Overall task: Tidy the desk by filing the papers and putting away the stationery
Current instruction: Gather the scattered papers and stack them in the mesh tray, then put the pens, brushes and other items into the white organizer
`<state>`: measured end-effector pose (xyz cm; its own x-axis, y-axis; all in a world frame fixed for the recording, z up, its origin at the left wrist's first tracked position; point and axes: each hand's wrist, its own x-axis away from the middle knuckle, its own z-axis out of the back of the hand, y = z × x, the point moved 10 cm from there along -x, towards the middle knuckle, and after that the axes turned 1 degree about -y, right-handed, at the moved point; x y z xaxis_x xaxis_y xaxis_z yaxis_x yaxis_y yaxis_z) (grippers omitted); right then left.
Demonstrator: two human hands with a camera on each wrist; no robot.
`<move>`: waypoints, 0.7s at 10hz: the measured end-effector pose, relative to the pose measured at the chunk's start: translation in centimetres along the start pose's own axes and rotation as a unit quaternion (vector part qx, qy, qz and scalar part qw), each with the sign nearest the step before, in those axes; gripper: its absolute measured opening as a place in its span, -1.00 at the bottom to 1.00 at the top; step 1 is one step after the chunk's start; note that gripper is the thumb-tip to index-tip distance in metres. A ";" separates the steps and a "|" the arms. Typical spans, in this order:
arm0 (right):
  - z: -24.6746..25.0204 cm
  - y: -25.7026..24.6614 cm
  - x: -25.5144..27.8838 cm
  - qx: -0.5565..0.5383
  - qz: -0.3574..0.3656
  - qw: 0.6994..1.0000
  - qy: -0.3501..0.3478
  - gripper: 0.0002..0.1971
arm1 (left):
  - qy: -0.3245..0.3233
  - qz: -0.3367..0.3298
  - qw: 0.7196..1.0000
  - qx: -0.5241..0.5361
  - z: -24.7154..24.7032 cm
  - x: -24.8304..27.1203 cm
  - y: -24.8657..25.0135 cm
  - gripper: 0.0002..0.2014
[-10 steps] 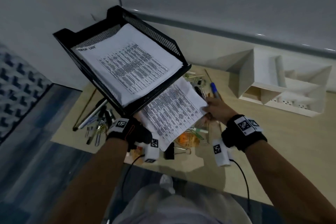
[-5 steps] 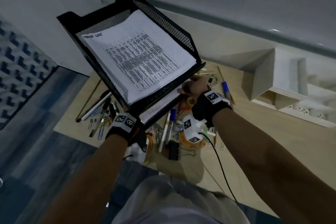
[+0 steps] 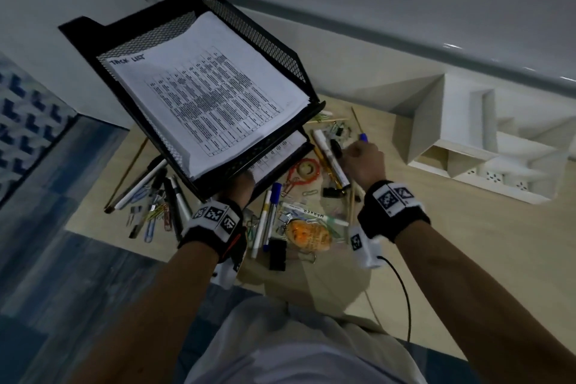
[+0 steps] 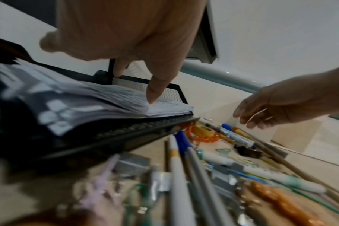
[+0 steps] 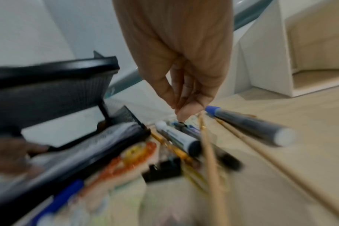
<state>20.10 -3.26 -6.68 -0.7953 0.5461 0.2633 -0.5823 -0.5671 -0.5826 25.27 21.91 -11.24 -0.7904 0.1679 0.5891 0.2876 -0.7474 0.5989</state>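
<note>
Fingers (image 4: 153, 91) of our left hand (image 3: 240, 187) curl round the near edge of the black mesh paper tray (image 3: 280, 50), one fingertip pressing the papers (image 4: 110, 97) on its lower tier; the top tier carries a printed task list (image 3: 205, 103). The tray is raised off the worktop (image 3: 467, 243) and tilted, long axis running from our wrist up and away to the left, open end toward us. Our right hand (image 3: 363, 159) hangs just above the scattered stationery, fingers (image 5: 186, 110) gathered loosely together and empty as far as we can judge, tips close to a white marker (image 3: 330, 159) that lies pointing away and left. A blue-capped pen (image 5: 250, 123) lies just right of it. To do this well we should level the tray and set it down before the sheets slide out, then pinch the marker mid-barrel. The white desk organiser (image 3: 486, 150) stands well apart on the right.
</note>
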 end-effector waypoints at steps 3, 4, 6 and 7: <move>-3.4 2.5 1.5 0.161 0.017 0.980 -0.115 -0.80 | 0.097 -0.143 0.985 -0.014 -3.2 2.5 6.5 -0.72; -2.6 3.4 1.8 0.103 -0.008 0.987 -0.121 -0.54 | 0.046 -0.126 0.988 0.082 -4.7 2.2 7.8 -0.78; -3.3 1.0 5.6 -0.030 0.104 0.968 -0.226 -0.81 | -0.091 -0.023 0.945 0.315 -8.4 1.0 8.5 -0.73; -2.7 0.7 3.8 0.024 0.113 0.974 -0.194 -0.83 | -0.057 0.013 0.917 0.395 -7.4 0.5 8.2 -0.66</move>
<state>17.09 0.10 -8.19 -0.9028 0.1341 0.4086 -0.3839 -0.6793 -0.6254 23.24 11.04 -10.07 -0.7288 0.2574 0.6345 0.6428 -0.0618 0.7635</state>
